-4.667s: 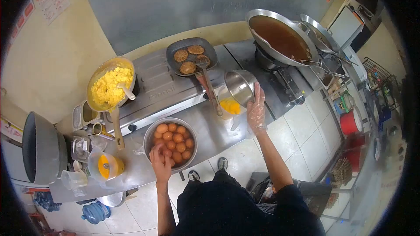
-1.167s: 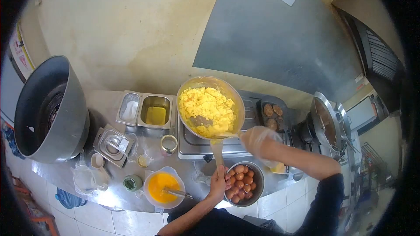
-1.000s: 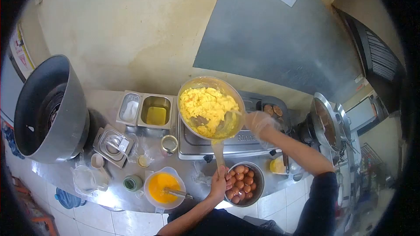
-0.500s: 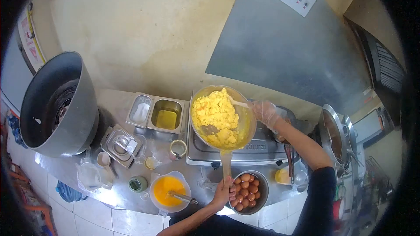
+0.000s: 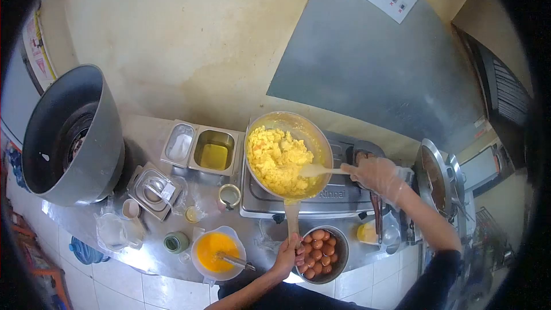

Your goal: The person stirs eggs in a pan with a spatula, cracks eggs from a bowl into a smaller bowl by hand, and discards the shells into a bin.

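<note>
My left hand point(image 5: 287, 256) is closed round the handle of a pan point(image 5: 318, 133) that sits over the stove point(image 5: 264, 200). Yellow scrambled egg point(image 5: 274, 158) lies mostly in the left part of the pan. Wearing a clear plastic glove, my right hand point(image 5: 376, 177) grips a pale spatula point(image 5: 321, 170), whose blade touches the egg. Just right of my left hand stands a metal bowl of brown eggs point(image 5: 317, 254). A white jug point(image 5: 242, 245) of beaten egg point(image 5: 213, 251) with a whisk in it is on the left.
A large grey pot point(image 5: 112, 132) stands at the far left. Metal containers, one with yellow oil point(image 5: 214, 156), line the counter's back. A green jar point(image 5: 176, 243) is near the front. Right of the stove are a small pan and a large metal pan point(image 5: 433, 175).
My right hand has moved right and down, drawing the spatula from the pan's upper right to its middle right. The egg has shifted and spread a little. My left hand still holds the handle.
</note>
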Demonstrator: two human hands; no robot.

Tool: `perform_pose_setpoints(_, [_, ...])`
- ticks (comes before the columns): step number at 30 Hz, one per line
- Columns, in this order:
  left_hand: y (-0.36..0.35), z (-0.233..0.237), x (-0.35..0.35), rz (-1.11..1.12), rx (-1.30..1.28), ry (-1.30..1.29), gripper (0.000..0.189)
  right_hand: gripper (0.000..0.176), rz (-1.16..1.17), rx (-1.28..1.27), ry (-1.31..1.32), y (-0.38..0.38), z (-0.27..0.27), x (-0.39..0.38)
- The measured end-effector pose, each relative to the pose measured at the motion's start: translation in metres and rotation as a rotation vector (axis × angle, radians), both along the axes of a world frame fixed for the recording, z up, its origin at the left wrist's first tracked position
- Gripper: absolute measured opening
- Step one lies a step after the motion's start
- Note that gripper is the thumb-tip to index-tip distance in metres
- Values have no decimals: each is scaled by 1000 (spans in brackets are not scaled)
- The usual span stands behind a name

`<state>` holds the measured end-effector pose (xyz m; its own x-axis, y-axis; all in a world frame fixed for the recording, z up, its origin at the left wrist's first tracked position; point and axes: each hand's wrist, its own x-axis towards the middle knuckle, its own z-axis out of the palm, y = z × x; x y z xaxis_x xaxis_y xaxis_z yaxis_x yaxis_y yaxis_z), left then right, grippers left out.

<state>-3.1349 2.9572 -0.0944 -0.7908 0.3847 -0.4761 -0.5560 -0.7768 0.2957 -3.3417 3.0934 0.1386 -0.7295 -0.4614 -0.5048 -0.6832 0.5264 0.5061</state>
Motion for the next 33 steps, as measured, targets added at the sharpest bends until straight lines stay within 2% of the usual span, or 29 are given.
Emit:
perform_pose_setpoints(2, [0,-2,0,-8,-7,5,40,49,-51,61,-72,0,2,6])
perform_pose_setpoints(5, [0,-3,1,-15,-20,29,41,51,-10,38,-142,2,-40,28])
perform_pose_setpoints(7, [-1,-2,0,-12,-32,46,41,51,-58,-215,-51,-8,-76,39])
perform_pose_setpoints(8, [-1,0,0,-13,-48,46,41,51,-58,-218,-53,-23,-90,38])
perform_pose_setpoints(10, [1,1,2,-14,-71,47,42,46,-301,-357,-16,-49,-118,34])
perform_pose_setpoints(11, [4,-1,3,9,-78,46,42,46,-298,-360,-14,-48,-130,25])
perform_pose_setpoints(13, [10,-3,3,41,-88,53,42,41,-290,-694,-47,-47,-153,3])
perform_pose_setpoints(14, [11,-3,2,49,-101,44,41,41,-282,-699,-46,-45,-162,-3])
perform_pose_setpoints(16, [11,-3,4,55,-113,33,41,41,-349,-1109,-46,-31,-168,-7])
perform_pose_setpoints(17, [11,-2,4,71,-112,28,41,41,-351,-1110,-43,-23,-167,-8])
perform_pose_setpoints(19, [11,-2,4,81,-111,27,40,43,-424,-1284,-149,-13,-159,-10])
perform_pose_setpoints(23, [9,-1,5,83,-72,44,40,43,-537,-1198,-39,0,-138,1])
perform_pose_setpoints(25, [9,1,2,76,-76,33,39,38,-484,-689,83,4,-141,0])
perform_pose_setpoints(26, [9,1,2,82,-72,31,39,38,-494,-687,83,11,-152,1])
perform_pose_setpoints(28, [10,-1,4,78,-67,25,39,30,-142,-607,190,28,-178,7])
perform_pose_setpoints(29, [11,-2,4,70,-61,29,39,30,-146,-605,191,20,-153,12])
perform_pose_setpoints(31, [12,-3,3,64,-55,38,39,22,-116,-407,36,7,-94,23])
perform_pose_setpoints(33, [11,-2,1,50,-42,18,38,22,-93,-360,-24,-6,-66,46])
